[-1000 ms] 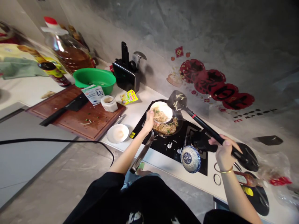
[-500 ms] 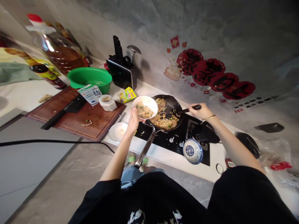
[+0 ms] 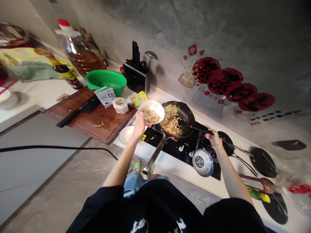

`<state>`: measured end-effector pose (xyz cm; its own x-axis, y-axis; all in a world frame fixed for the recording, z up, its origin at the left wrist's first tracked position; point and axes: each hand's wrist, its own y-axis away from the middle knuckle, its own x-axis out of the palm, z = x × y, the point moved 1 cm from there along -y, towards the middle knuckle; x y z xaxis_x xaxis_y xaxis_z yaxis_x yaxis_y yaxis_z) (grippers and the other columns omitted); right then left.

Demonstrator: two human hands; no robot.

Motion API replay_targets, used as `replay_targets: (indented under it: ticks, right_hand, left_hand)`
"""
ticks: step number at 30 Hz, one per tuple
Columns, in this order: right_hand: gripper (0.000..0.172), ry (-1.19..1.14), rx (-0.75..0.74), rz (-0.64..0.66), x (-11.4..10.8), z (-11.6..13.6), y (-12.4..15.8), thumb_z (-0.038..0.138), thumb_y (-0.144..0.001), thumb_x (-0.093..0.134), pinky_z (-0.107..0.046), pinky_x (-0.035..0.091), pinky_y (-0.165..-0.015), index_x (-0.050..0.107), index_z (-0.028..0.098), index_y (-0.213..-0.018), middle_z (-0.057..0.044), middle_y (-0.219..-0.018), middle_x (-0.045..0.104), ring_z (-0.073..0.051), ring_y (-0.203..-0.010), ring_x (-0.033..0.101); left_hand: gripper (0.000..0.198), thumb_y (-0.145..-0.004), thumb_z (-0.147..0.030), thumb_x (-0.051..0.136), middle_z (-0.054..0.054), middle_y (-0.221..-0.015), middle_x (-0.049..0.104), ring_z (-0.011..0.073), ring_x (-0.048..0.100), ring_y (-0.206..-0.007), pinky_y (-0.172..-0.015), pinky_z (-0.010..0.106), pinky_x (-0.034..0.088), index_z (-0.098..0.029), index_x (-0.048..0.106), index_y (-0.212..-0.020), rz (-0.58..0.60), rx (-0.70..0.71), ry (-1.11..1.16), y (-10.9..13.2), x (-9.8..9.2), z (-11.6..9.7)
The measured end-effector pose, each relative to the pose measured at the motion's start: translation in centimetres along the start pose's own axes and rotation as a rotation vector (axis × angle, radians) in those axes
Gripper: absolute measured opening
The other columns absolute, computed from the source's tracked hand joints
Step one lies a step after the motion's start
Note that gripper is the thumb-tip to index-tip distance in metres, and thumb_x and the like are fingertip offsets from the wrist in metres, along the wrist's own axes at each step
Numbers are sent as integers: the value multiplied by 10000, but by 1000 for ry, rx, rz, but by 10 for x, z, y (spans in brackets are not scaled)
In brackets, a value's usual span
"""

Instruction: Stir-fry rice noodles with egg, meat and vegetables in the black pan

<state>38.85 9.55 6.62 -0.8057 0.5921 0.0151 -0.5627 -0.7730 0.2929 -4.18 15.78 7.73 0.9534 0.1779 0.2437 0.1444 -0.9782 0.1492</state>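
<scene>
My left hand (image 3: 139, 124) grips a white bowl (image 3: 159, 110) with noodles in it, tilted at the left rim of a black frying pan (image 3: 188, 113). Fried noodles (image 3: 172, 121) with bits of green lie mostly in the pan's left half. My right hand (image 3: 214, 139) is closed round the long, dark handle of a spatula (image 3: 200, 129), right of the pan. Its far end reaches into the pan, where the blade is hard to make out. An upturned blue-and-white bowl (image 3: 203, 162) is below my right hand.
Left of the stove (image 3: 167, 150), a cutting board (image 3: 109, 131) bears a cleaver (image 3: 80, 110) and a white seasoning jar (image 3: 120, 105). Behind stand a green basin (image 3: 107, 79), knife block (image 3: 134, 77) and oil jug (image 3: 80, 53). The pan's metal handle (image 3: 155, 157) juts toward me.
My right hand has moved right and down with the spatula, away from the pan. The noodles are now gathered toward the pan's left side. My left hand still holds the bowl at the rim.
</scene>
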Motion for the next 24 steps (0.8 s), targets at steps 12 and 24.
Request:
replay_targets:
  ticks: [12,24]
  right_hand:
    - [336,-154,-182,-107,-22,60,50,425,-649,622,-184,480,-426,626,148,-839,3,-528,622,-95,-448,563]
    - [272,436,-958,11,8,90,158,429,-783,591,-371,538,-599,689,184,-845,-34,-644,687,-210,-607,663]
  left_hand:
    - [712,-791,-662,409,111,-950,602,107,536,-451,-452,251,449,-176,373,-1310,100,-87,-107,-3,60,29]
    - [723,-811,-656,376,109,-923,610,107,533,-460,-443,262,453,-155,310,-1327,266,-136,114,13,98,21]
